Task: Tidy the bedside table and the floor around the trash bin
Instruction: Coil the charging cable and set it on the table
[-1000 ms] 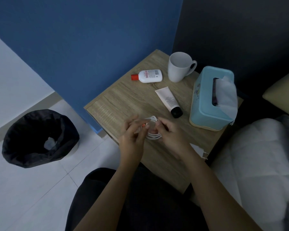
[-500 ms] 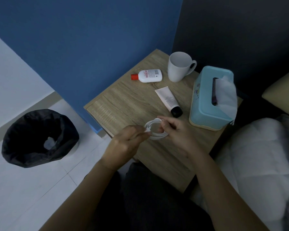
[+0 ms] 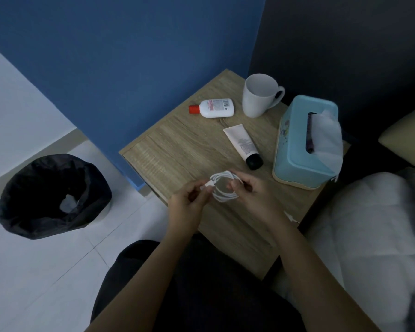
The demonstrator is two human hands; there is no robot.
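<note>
A coiled white cable hangs just above the wooden bedside table, near its front. My right hand grips the coil on its right side. My left hand pinches the cable's plug end at the coil's left. On the table lie a white bottle with a red cap and a cream tube with a black cap. A white mug stands at the back. The black-lined trash bin stands on the floor to the left, with a pale scrap inside.
A light blue tissue box with a tissue sticking out sits on the table's right side. White bedding lies to the right. A small white piece shows at the table's right edge. The blue wall stands behind the table.
Both hands have kept working the cable into a coil. The left hand moved from over the coil to its left side and now pinches the plug end.
</note>
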